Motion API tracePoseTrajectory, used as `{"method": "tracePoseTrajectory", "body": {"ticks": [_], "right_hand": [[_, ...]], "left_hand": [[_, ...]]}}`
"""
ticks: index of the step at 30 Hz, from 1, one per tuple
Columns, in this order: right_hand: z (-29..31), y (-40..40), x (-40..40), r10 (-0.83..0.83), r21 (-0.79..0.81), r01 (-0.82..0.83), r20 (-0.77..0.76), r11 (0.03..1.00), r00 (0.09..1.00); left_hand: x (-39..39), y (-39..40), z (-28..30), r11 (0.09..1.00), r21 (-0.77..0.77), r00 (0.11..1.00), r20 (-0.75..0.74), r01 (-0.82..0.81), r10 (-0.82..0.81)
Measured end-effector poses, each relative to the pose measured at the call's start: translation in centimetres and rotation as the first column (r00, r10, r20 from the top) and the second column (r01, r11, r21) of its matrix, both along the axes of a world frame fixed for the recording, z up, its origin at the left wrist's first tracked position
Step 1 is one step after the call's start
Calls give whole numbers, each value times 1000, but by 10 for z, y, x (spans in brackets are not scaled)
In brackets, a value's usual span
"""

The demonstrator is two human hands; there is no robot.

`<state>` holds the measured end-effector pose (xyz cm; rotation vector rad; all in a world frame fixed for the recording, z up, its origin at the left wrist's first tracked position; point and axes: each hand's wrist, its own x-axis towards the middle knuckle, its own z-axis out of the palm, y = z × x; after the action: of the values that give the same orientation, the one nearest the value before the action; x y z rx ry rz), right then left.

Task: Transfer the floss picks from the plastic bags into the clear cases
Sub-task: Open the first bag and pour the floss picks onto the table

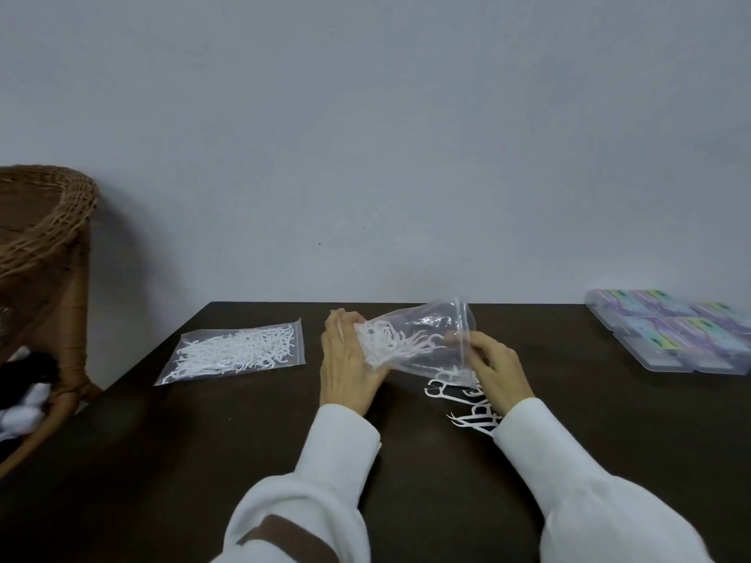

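Open bag (422,339) of picks (390,344) is gripped over the desk (244,432) by both hands, left (349,359) at bottom, right (491,363) at mouth; some picks spilled (467,408) beneath, cases (674,335) far right.

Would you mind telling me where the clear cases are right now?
In the head view, the clear cases sit grouped at the table's far right edge, right of the right hand and apart from it.
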<state>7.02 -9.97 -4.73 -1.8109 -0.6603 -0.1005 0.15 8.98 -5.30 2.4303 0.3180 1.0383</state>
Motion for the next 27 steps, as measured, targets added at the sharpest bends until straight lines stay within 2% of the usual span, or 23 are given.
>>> {"method": "tracePoseTrajectory", "body": {"ticks": [3, 6, 11, 14, 19, 23, 27], "right_hand": [[3, 0, -4, 125, 33, -121, -150, 992, 981], [3, 3, -3, 130, -17, -136, -204, 991, 970], [4, -2, 1, 140, -66, -153, -174, 986, 975], [6, -4, 3, 139, -82, -150, -132, 985, 981], [4, 1, 0, 113, -159, -143, -180, 977, 977], [4, 3, -2, 108, -227, -140, -149, 964, 983], [0, 4, 0, 104, -398, -110, -38, 911, 994]], "left_hand": [[0, -4, 3, 996, 87, 997, 72, 18, -24], [1, -7, 5, 991, 129, 991, 121, 39, -54], [4, -5, -4, 980, 162, 993, -15, 116, -115], [4, -5, -4, 976, 205, 994, 53, 80, -93], [-1, -11, 1, 982, 188, 988, 147, 10, -38], [-1, -17, 4, 987, 157, 991, 125, 24, -44], [-1, -20, 3, 990, 142, 995, 92, 21, -34]]}}
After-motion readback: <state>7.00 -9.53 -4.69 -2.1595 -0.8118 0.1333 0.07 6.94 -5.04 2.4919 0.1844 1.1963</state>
